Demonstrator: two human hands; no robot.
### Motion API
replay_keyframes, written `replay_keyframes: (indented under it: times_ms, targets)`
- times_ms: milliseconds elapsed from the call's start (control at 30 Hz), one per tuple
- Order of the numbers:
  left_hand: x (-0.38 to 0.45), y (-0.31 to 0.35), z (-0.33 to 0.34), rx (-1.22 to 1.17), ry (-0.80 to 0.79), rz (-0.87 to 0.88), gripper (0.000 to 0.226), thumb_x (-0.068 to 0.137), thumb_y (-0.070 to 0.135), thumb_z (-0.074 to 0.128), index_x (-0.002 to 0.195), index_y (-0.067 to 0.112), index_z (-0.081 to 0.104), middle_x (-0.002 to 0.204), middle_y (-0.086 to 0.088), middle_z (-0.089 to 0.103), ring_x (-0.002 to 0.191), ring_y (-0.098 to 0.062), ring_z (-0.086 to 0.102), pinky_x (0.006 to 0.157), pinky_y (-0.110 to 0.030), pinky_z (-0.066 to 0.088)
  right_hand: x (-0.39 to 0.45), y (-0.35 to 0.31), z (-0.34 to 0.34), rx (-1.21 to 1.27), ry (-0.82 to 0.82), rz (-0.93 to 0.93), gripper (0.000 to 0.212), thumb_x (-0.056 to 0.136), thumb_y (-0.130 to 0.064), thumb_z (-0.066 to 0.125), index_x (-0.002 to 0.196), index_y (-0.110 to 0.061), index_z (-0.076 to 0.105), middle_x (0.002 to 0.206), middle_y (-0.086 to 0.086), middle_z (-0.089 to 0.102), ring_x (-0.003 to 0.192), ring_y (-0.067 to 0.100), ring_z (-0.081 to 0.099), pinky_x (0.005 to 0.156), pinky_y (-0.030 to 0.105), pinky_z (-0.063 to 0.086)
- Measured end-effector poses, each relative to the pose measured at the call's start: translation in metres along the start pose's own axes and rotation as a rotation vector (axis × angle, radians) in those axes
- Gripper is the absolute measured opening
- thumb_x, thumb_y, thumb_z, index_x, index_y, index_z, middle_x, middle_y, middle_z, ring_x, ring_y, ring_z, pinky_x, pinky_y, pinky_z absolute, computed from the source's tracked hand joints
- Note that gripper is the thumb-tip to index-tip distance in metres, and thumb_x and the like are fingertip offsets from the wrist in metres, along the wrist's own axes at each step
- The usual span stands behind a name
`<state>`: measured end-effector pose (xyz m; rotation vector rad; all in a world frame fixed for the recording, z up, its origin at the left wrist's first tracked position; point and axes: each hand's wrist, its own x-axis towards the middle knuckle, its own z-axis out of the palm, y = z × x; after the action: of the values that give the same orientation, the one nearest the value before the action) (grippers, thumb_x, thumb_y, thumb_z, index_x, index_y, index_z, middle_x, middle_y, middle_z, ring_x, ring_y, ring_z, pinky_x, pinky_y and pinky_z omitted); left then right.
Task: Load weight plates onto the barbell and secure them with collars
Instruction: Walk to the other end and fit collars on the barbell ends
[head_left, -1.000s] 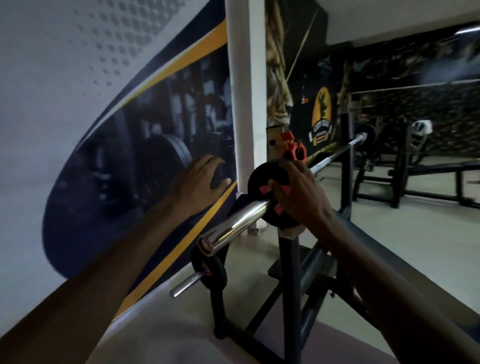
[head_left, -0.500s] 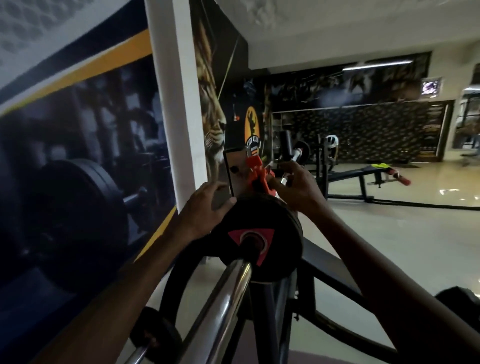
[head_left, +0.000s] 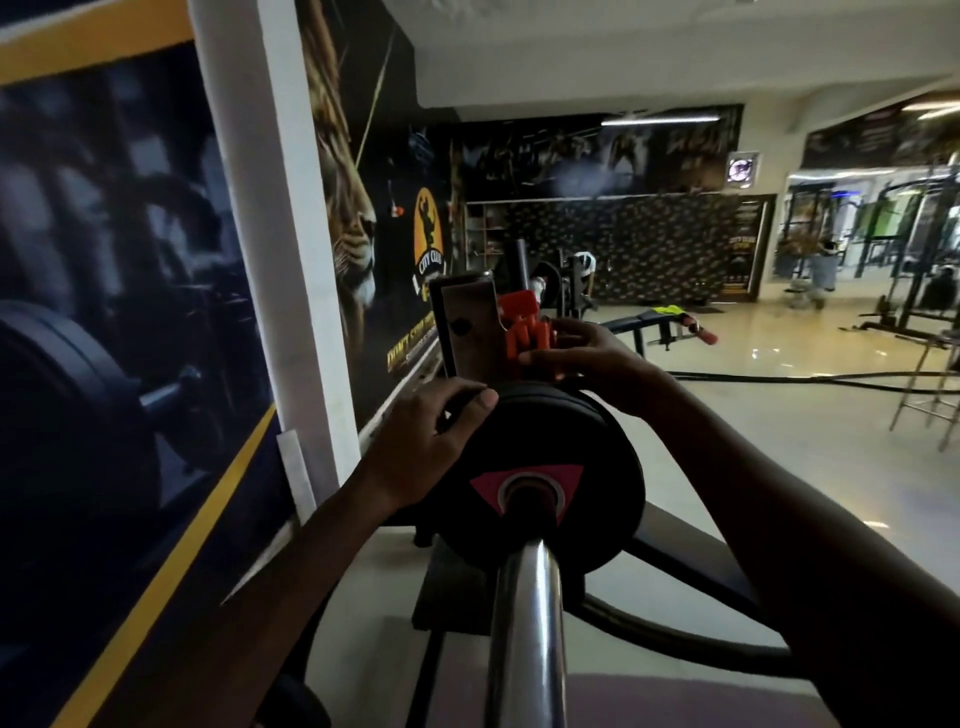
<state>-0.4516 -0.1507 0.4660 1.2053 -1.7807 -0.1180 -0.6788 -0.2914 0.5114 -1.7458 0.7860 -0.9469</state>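
The chrome barbell sleeve (head_left: 525, 623) runs from the bottom of the view away from me. A black weight plate (head_left: 592, 488) with a red triangle at its hub sits on the sleeve. My left hand (head_left: 431, 441) grips the plate's upper left rim. My right hand (head_left: 587, 364) reaches over the plate's top and its fingers are closed on a red-orange collar (head_left: 524, 332) beyond the plate. The bar behind the plate is hidden.
The rack upright (head_left: 465, 327) stands just behind the plate. A mural wall with a white pillar (head_left: 270, 260) lies close on the left. A bench (head_left: 660, 325) and other gym machines stand across the tiled floor to the right.
The view has closed in on the plate. My left hand went from the wall to the plate's rim. My right hand left the plate's face and took hold of the red-orange collar.
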Motion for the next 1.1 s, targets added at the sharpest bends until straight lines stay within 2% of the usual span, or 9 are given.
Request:
replay_keyframes:
  times_ms: [167, 267, 367, 467, 667, 767, 833, 933, 1100]
  targets:
    - [0.0, -0.01, 0.002, -0.032, 0.026, 0.014, 0.038, 0.099, 0.054, 0.058, 0.113, 0.024, 0.074, 0.109, 0.008, 0.07, 0.102, -0.001, 0.066, 0.085, -0.017, 0.053, -0.018, -0.027, -0.005, -0.035, 0.182, -0.052, 0.082, 0.06, -0.028, 0.096, 0.134, -0.02, 0.061, 0.123, 0.009, 0.074, 0.108, 0.025, 0.075, 0.089, 0.041, 0.062]
    - [-0.001, -0.009, 0.004, -0.009, 0.058, 0.037, 0.047, 0.096, 0.06, 0.055, 0.115, 0.022, 0.075, 0.11, 0.007, 0.069, 0.098, 0.002, 0.063, 0.087, -0.014, 0.05, -0.04, -0.052, -0.003, -0.031, 0.266, -0.077, 0.073, 0.065, -0.024, 0.092, 0.131, -0.019, 0.061, 0.122, 0.007, 0.072, 0.107, 0.023, 0.074, 0.084, 0.036, 0.063]
    - [-0.002, -0.004, 0.005, -0.027, 0.077, 0.018, 0.058, 0.092, 0.065, 0.05, 0.117, 0.019, 0.074, 0.111, 0.003, 0.07, 0.103, -0.008, 0.065, 0.095, -0.028, 0.054, -0.067, -0.07, 0.01, -0.086, 0.298, -0.051, 0.075, 0.06, -0.032, 0.094, 0.127, -0.021, 0.063, 0.12, 0.006, 0.072, 0.106, 0.024, 0.074, 0.088, 0.04, 0.063]
    - [-0.004, 0.008, 0.004, -0.073, 0.11, 0.033, 0.05, 0.09, 0.06, 0.06, 0.117, 0.019, 0.071, 0.11, 0.003, 0.07, 0.104, -0.012, 0.067, 0.093, -0.04, 0.057, -0.093, -0.08, 0.028, -0.151, 0.342, -0.009, 0.072, 0.062, -0.035, 0.095, 0.124, -0.022, 0.061, 0.112, -0.001, 0.073, 0.098, 0.018, 0.075, 0.075, 0.03, 0.061]
    - [-0.022, 0.056, -0.003, -0.25, 0.038, 0.12, 0.074, 0.074, 0.065, 0.08, 0.134, 0.026, 0.06, 0.116, 0.011, 0.07, 0.103, 0.002, 0.068, 0.085, -0.012, 0.055, -0.146, -0.098, 0.062, -0.079, 0.46, 0.056, 0.093, 0.049, -0.061, 0.095, 0.125, -0.022, 0.057, 0.114, 0.004, 0.075, 0.094, 0.018, 0.078, 0.082, 0.038, 0.065]
    - [-0.038, 0.079, -0.006, -0.323, 0.021, 0.143, 0.074, 0.073, 0.059, 0.084, 0.135, 0.025, 0.059, 0.117, 0.013, 0.071, 0.102, 0.004, 0.07, 0.083, -0.013, 0.056, -0.175, -0.108, 0.083, -0.131, 0.454, 0.032, 0.04, 0.071, -0.053, 0.087, 0.096, -0.029, 0.066, 0.09, -0.006, 0.08, 0.083, 0.011, 0.078, 0.075, 0.033, 0.065]
    - [-0.049, 0.092, -0.009, -0.325, 0.028, 0.146, 0.066, 0.075, 0.051, 0.085, 0.13, 0.022, 0.06, 0.11, 0.015, 0.072, 0.097, 0.01, 0.069, 0.08, -0.006, 0.052, -0.194, -0.114, 0.095, -0.144, 0.441, 0.028, 0.026, 0.08, -0.049, 0.082, 0.083, -0.03, 0.065, 0.073, -0.016, 0.078, 0.071, 0.002, 0.076, 0.07, 0.028, 0.063]
    - [-0.064, 0.11, -0.019, -0.274, 0.024, 0.143, 0.06, 0.075, 0.057, 0.08, 0.122, 0.025, 0.06, 0.101, 0.019, 0.071, 0.09, 0.016, 0.067, 0.077, -0.003, 0.05, -0.219, -0.118, 0.108, -0.126, 0.437, 0.051, 0.035, 0.073, -0.056, 0.084, 0.082, -0.026, 0.068, 0.069, -0.009, 0.077, 0.07, 0.008, 0.076, 0.071, 0.03, 0.065]
    - [-0.092, 0.134, -0.033, -0.221, 0.067, 0.076, 0.06, 0.076, 0.063, 0.074, 0.12, 0.022, 0.066, 0.098, 0.02, 0.072, 0.088, 0.014, 0.069, 0.08, -0.011, 0.057, -0.256, -0.125, 0.116, -0.097, 0.374, 0.009, 0.061, 0.074, -0.065, 0.079, 0.106, -0.014, 0.072, 0.093, 0.004, 0.079, 0.085, 0.015, 0.079, 0.078, 0.039, 0.066]
